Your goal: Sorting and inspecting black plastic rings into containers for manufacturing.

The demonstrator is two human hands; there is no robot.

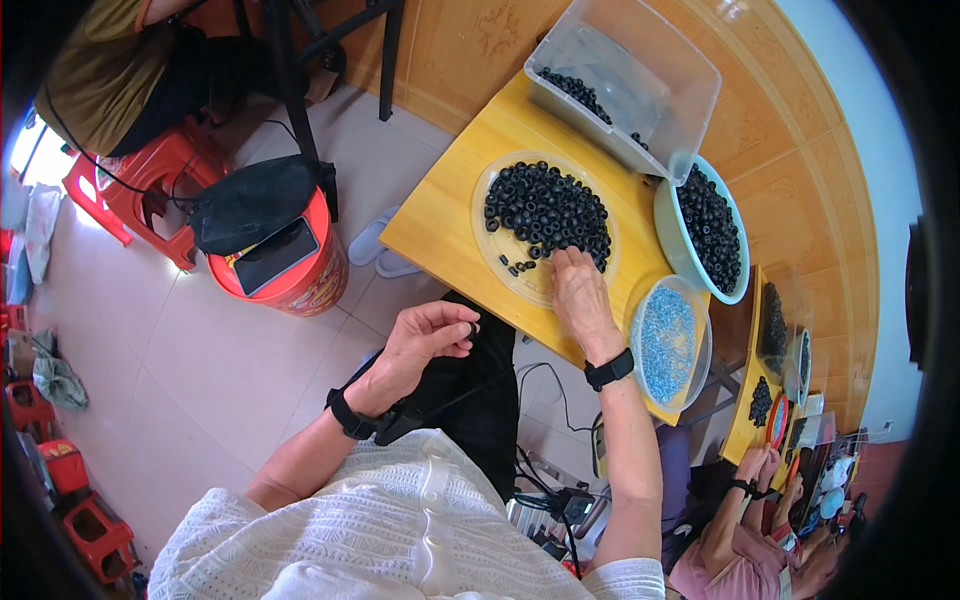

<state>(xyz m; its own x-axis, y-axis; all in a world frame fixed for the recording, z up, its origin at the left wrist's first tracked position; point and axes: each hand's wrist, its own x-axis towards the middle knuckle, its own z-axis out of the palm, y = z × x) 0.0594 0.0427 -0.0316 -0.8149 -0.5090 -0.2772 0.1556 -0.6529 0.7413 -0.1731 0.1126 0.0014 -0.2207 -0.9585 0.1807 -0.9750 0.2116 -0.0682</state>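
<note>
My left hand (432, 338) is off the table, above my lap, with thumb and fingers pinched on a small black ring-shaped part (472, 330). My right hand (582, 295) reaches over the round clear tray (535, 288), its fingertips drawn together at the near edge of a heap of black ring-shaped parts (545, 205). What those fingertips hold, if anything, is hidden. Several smaller black pieces (517, 268) lie apart from the heap, left of my right hand. The tray rests on a yellow wooden table (440, 215).
Behind the tray stands a clear plastic bin (640, 75) with more black parts. A pale green basin (743, 285) of black parts and a clear bowl of small blue pieces (667, 340) sit right. A red bucket (310, 285) carries a phone (278, 256). Other people sit nearby.
</note>
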